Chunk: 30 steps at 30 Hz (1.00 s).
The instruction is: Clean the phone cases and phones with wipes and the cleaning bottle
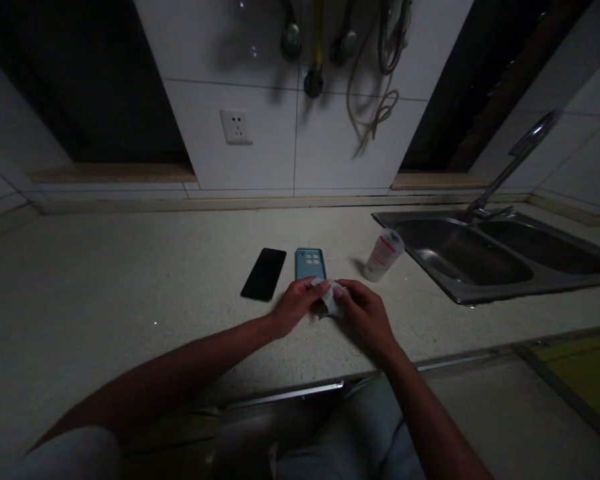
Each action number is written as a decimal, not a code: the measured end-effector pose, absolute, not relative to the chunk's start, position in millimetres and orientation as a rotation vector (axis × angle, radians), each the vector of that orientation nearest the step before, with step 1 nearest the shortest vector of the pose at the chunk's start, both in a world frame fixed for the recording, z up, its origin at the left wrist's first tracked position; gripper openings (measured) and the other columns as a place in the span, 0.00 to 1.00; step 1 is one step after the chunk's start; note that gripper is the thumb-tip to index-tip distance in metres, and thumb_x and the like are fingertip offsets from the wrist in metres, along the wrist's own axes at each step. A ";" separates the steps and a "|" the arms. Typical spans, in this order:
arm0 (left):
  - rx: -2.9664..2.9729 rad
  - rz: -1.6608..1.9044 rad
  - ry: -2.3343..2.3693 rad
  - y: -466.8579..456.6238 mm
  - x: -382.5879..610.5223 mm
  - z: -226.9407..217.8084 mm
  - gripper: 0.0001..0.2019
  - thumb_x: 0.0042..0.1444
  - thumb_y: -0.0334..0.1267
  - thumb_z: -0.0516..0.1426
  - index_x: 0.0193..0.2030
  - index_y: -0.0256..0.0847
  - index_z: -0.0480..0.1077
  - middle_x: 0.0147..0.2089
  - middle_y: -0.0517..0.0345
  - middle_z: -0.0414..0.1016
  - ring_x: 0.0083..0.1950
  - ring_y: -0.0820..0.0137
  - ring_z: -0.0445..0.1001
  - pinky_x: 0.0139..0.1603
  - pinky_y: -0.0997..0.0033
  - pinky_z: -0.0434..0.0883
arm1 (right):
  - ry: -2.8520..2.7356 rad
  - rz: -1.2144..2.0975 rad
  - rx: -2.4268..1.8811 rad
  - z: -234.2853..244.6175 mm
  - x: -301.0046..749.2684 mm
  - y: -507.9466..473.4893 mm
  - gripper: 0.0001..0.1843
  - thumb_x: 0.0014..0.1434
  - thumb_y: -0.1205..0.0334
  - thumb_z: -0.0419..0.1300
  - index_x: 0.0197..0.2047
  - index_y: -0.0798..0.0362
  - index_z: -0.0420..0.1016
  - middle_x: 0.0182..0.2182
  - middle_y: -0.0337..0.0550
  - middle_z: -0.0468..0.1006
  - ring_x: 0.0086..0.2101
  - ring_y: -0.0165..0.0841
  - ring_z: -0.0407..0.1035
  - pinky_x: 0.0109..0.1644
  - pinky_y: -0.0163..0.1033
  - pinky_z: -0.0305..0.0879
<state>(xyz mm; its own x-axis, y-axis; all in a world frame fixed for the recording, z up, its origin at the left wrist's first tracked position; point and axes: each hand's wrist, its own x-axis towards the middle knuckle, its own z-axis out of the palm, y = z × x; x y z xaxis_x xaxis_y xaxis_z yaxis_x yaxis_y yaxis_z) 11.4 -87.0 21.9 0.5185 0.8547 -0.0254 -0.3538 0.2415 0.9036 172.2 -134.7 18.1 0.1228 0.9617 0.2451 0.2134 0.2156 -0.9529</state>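
Both my hands meet over the worktop around a crumpled white tissue (333, 301). My left hand (297, 303) pinches its left side between thumb and fingers. On the other side my right hand (365, 310) grips it the same way, its lower fingers partly hidden. Just beyond the hands lies a light blue phone case (309, 265), its camera cutouts at the far end and its near end hidden by my fingers. A black smartphone (264, 275) lies flat to the left, dark screen up. To the right stands a clear plastic cup (384, 255) with red print.
A steel double sink (455, 293) with a chrome faucet (510, 163) is set into the pale counter (105, 287) at the right. On the tiled back wall are a socket (237, 127), pipe valves (291, 40) and a hanging cord (375, 120).
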 end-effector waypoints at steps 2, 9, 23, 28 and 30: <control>1.140 0.932 0.704 -81.7 8.5 24.8 0.20 0.50 0.56 0.65 0.32 0.37 0.75 0.26 0.59 0.72 0.25 0.75 0.67 0.28 0.74 0.64 | -1.278 0.758 -1.289 20.3 173.3 -135.3 0.17 0.59 0.47 0.62 0.39 0.53 0.80 0.31 0.42 0.80 0.31 0.35 0.70 0.34 0.38 0.65; 1.968 1.068 1.120 -63.6 -12.5 39.1 0.05 0.55 0.39 0.61 0.38 0.42 0.74 0.44 0.50 0.73 0.45 0.61 0.71 0.49 0.65 0.66 | -1.119 0.584 -1.334 23.1 175.1 -134.6 0.16 0.58 0.47 0.61 0.35 0.52 0.76 0.27 0.38 0.75 0.28 0.33 0.66 0.32 0.36 0.61; 1.717 0.948 1.094 -46.1 -22.2 42.2 0.28 0.40 0.23 0.63 0.52 0.39 0.73 0.45 0.46 0.76 0.49 0.56 0.75 0.50 0.66 0.66 | -1.046 0.606 -1.305 22.1 174.6 -130.4 0.16 0.56 0.46 0.62 0.35 0.51 0.70 0.25 0.34 0.70 0.27 0.32 0.64 0.30 0.36 0.61; 1.444 0.770 1.089 -40.8 -18.3 46.8 0.47 0.37 0.22 0.63 0.68 0.40 0.58 0.43 0.48 0.78 0.36 0.64 0.75 0.33 0.71 0.68 | -1.037 0.699 -1.300 20.5 173.8 -129.4 0.19 0.55 0.43 0.63 0.34 0.51 0.70 0.24 0.35 0.71 0.26 0.32 0.64 0.28 0.35 0.62; 1.231 0.658 1.032 -42.3 -13.8 48.3 0.51 0.38 0.21 0.62 0.72 0.38 0.50 0.43 0.48 0.78 0.34 0.66 0.76 0.32 0.71 0.69 | -1.067 0.733 -1.324 19.8 172.9 -129.8 0.19 0.55 0.43 0.63 0.33 0.51 0.71 0.23 0.34 0.70 0.25 0.31 0.63 0.27 0.35 0.61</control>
